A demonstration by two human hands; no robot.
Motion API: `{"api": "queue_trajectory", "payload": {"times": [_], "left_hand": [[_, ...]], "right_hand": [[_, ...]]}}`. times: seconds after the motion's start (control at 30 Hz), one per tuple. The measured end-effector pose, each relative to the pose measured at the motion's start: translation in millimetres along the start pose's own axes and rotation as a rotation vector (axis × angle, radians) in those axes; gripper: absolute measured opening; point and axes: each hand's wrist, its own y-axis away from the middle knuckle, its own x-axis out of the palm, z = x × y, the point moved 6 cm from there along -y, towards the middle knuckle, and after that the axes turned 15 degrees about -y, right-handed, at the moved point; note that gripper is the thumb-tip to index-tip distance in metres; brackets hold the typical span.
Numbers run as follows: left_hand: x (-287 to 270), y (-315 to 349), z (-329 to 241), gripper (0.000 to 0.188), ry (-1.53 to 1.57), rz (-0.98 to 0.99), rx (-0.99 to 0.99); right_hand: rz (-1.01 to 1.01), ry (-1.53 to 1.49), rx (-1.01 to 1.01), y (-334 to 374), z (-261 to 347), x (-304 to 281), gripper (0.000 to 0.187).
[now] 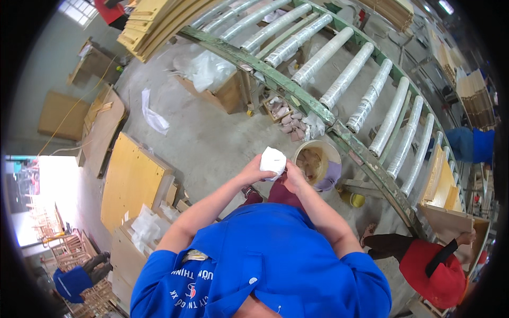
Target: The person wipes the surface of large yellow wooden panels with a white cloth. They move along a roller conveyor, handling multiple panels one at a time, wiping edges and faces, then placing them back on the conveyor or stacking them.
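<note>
A white bundle (273,160), like folded cloth or foam wrap, is held up in front of my body. My left hand (253,172) grips it from the left, with the thumb across its lower edge. On its lower right side, the fingers of my right hand (291,177) are closed and pressed against it, partly hidden. Just beyond my right hand stands a round pale bucket (335,151) with brownish pieces inside and a purple cloth (330,176) over its rim.
A green roller conveyor (313,106) with wrapped rollers curves across the right. Near it are a cardboard box (222,93) with plastic film and a heap of small blocks (291,126). Wooden panels (127,180) stand at left. A person in red (432,270) works at right.
</note>
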Motion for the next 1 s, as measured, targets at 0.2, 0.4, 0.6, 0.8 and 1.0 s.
{"api": "queue_trajectory", "payload": {"times": [0.2, 0.4, 0.6, 0.8, 1.0], "left_hand": [[-25, -113, -5, 0.058, -0.117, 0.412, -0.048], [-45, -218, -31, 0.06, -0.126, 0.361, -0.275], [-70, -298, -28, 0.057, -0.162, 0.167, -0.007], [-81, -310, -17, 0.05, -0.015, 0.121, -0.133], [-97, -320, -10, 0.043, -0.13, 0.05, 0.048]], "right_hand": [[-0.172, -0.21, -0.071, -44, 41, 0, 0.023], [-0.232, -0.345, -0.191, -116, 109, -8, 0.023], [-0.188, -0.407, -0.362, -159, 158, -3, 0.03], [-0.266, -0.507, -0.351, -178, 149, -4, 0.022], [-0.096, -0.548, -0.565, -189, 158, 7, 0.025]]}}
